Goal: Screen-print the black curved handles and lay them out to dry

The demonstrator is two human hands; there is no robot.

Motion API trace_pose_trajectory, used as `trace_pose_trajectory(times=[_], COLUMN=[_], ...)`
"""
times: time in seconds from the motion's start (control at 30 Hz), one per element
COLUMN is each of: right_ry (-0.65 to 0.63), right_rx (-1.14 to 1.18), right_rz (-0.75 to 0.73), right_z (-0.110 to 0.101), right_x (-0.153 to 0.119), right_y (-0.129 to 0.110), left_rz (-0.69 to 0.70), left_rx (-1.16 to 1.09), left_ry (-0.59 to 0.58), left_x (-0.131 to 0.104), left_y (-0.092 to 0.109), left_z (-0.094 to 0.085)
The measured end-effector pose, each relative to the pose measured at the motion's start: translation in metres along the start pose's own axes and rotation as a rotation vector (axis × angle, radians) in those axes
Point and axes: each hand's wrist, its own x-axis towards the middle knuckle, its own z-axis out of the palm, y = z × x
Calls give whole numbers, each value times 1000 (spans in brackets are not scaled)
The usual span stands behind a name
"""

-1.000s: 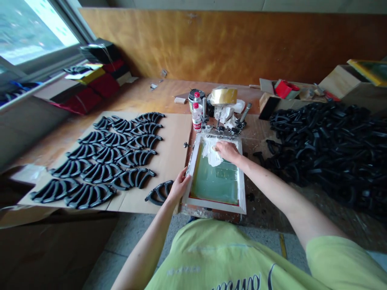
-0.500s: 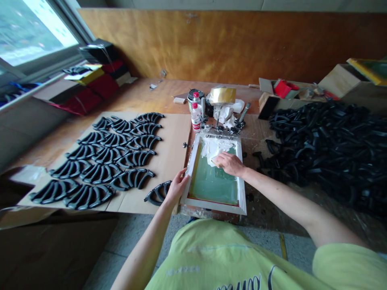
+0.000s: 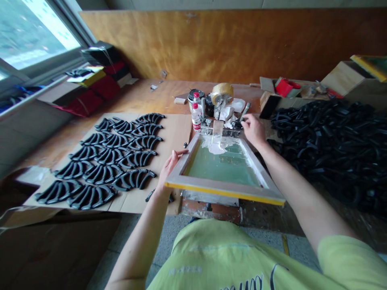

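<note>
Step judged as screen-raising: left hand holds tilted screen frame at 9 o'clock, right hand, beyond 1 o'clock, grip unclear; next move calls for steady support.

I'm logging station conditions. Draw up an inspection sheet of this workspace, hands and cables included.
Surface: brown tabletop, cardboard sheet over its left part.
Work items: screen frame, near edge raised; white paste and tan scraper at its far end; black curved parts in rows on the cardboard.
Clutter: red-capped bottles and tape roll beyond the frame; heap of black pieces at right.
Hands: left hand at the frame's left side; right hand near a black fitting, contact unclear.
Cables: nothing seen.
Surroundings: wooden board behind; window at left.
</note>
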Motion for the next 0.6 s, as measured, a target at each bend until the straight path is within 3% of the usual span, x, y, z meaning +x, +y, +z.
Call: trace_pose_trajectory(times=[0.07, 0.13, 0.2, 0.27, 0.33, 0.43, 0.5, 0.6], right_ry=[3, -115, -289, -400, -433, -387, -367, -466], right_rx=[-10, 3, 62, 91, 55, -10, 5, 102], right_rz=[193, 253, 109, -119, -257, -257, -338, -607], right_z=[-1, 10, 28, 43, 50, 43, 36, 29], right_x=[-20, -51, -82, -106, -120, -140, -160, -187], right_y=[28, 41, 37, 21, -2, -43, -73, -97], left_rz=[143, 202, 181, 154, 75, -248, -427, -489], left_rx=[-67, -121, -161, -201, -211, -138, -150, -213], left_ry=[23, -14, -53, -27, -18, -195, -269, -173], left_x=[16, 33, 45, 48, 40, 11, -12, -40], left_y=[20, 37, 45, 39, 17, -36, -70, -107], left_z=[11, 21, 29, 35, 40, 52, 58, 47])
